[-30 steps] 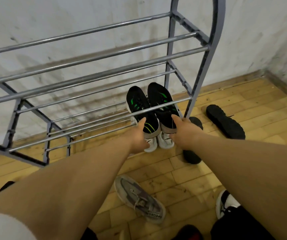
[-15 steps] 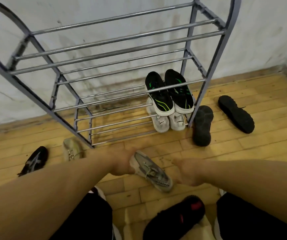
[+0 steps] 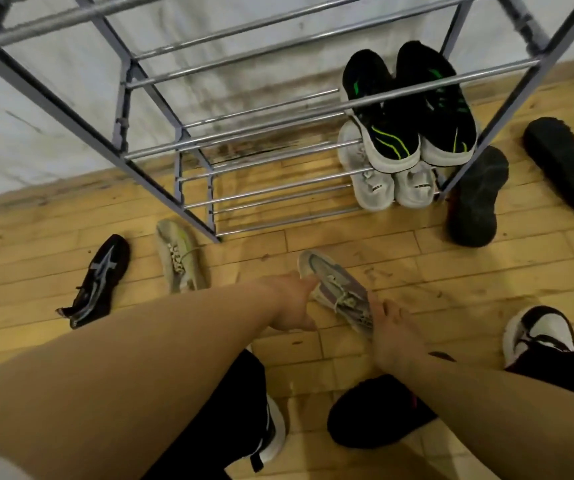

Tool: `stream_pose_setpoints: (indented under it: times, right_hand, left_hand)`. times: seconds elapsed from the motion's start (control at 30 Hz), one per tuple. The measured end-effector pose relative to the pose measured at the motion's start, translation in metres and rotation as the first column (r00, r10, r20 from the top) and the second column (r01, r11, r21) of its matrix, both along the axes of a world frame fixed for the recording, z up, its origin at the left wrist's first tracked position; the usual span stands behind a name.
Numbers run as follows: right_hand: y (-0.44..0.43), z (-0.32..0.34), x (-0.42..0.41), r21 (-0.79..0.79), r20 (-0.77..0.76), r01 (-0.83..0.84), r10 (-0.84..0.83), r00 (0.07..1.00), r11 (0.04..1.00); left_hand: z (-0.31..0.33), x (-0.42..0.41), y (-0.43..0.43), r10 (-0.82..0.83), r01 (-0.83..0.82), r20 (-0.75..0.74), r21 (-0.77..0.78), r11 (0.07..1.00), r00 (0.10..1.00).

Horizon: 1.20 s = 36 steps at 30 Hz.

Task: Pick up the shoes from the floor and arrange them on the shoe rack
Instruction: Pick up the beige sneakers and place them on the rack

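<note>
- Down low, the fingers of the left hand [image 3: 292,303] lay straight against the toe side of a grey sneaker [image 3: 337,289], with the thumb spread and gripping nothing.
- The right hand [image 3: 391,330] curled its fingers over that sneaker's heel.
- The sneaker lay on the wooden floor [image 3: 347,244], in front of the shoe rack [image 3: 521,98].
- A black-and-green pair [image 3: 382,133] sat on the rack, with a white pair [image 3: 375,185] beneath.
- A black shoe [image 3: 100,282] and a pale shoe [image 3: 178,261] lay to the left.
</note>
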State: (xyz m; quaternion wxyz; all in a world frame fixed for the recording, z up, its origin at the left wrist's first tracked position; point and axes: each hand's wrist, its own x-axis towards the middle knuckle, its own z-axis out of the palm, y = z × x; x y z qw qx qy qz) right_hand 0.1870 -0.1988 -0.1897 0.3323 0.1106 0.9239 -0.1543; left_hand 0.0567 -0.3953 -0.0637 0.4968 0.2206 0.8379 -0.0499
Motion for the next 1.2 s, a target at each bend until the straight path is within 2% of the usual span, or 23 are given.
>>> stream_pose_setpoints:
  times: [0.07, 0.23, 0.3, 0.37, 0.43, 0.5, 0.6, 0.67, 0.77, 0.83, 0.97, 1.03, 1.1, 1.17, 1.2]
  right_hand:
    - [0.006, -0.003, -0.003, 0.013, -0.055, 0.013, -0.012, 0.998, 1.0]
    - [0.005, 0.005, -0.022, -0.021, -0.043, 0.004, -0.005, 0.999, 1.0]
    - [-0.001, 0.01, -0.028, -0.057, -0.06, 0.039, -0.043, 0.997, 0.998]
    - [-0.012, 0.031, -0.039, -0.169, -0.056, 0.094, -0.105, 0.993, 0.981]
    - [-0.02, 0.076, -0.062, -0.292, -0.07, 0.123, -0.15, 0.986, 0.948]
    - [-0.018, 0.14, -0.087, -0.344, -0.12, 0.079, -0.128, 0.985, 0.935]
    - [0.003, 0.247, -0.106, -0.334, -0.207, -0.104, 0.035, 0.978, 0.937]
    - [0.024, 0.31, -0.103, -0.34, -0.254, -0.173, 0.087, 0.963, 0.924]
    - [0.057, 0.378, -0.089, -0.339, -0.356, -0.172, 0.044, 0.934, 0.925]
    - [0.081, 0.401, -0.072, -0.347, -0.37, -0.166, 0.027, 0.928, 0.923]
    - [0.11, 0.425, -0.041, -0.406, -0.213, -0.084, -0.005, 0.977, 0.91]
    - [0.115, 0.438, -0.042, -0.448, -0.2, -0.069, -0.024, 0.98, 0.891]
    - [0.122, 0.455, -0.052, -0.495, -0.268, -0.056, -0.091, 0.959, 0.867]
    - [0.131, 0.472, -0.058, -0.566, -0.278, -0.022, -0.166, 0.946, 0.824]
    - [0.14, 0.479, -0.058, -0.595, -0.282, -0.012, -0.195, 0.939, 0.804]
  left_hand:
    - [0.0, -0.004, -0.001, -0.005, 0.006, -0.026, 0.006, 1.0, 1.0]
    - [0.006, -0.016, -0.02, 0.032, -0.035, -0.054, -0.055, 0.998, 0.998]
    - [0.015, -0.018, -0.021, 0.047, -0.05, -0.068, -0.044, 0.998, 0.997]
    - [0.028, -0.018, -0.018, 0.015, -0.018, -0.079, -0.026, 0.999, 0.997]
    - [0.046, -0.019, -0.015, -0.031, 0.031, -0.103, -0.002, 1.0, 0.994]
    - [0.063, -0.023, -0.017, -0.037, 0.044, -0.151, 0.046, 0.998, 0.988]
    - [0.093, -0.03, -0.023, 0.028, 0.009, -0.24, 0.154, 0.988, 0.97]
    - [0.121, -0.028, -0.018, 0.131, -0.037, -0.277, 0.324, 0.945, 0.952]
    - [0.169, -0.018, 0.002, 0.28, -0.058, -0.309, 0.571, 0.819, 0.909]
    - [0.193, -0.011, 0.016, 0.289, -0.04, -0.296, 0.633, 0.773, 0.911]
    - [0.211, 0.013, 0.043, 0.192, -0.012, -0.258, 0.568, 0.823, 0.947]
    - [0.212, 0.026, 0.058, 0.169, -0.014, -0.205, 0.594, 0.805, 0.964]
    - [0.217, 0.032, 0.07, 0.243, -0.105, -0.106, 0.688, 0.718, 0.964]
    - [0.231, 0.035, 0.08, 0.312, -0.219, 0.029, 0.771, 0.598, 0.95]
    - [0.242, 0.033, 0.085, 0.313, -0.231, 0.052, 0.791, 0.567, 0.948]
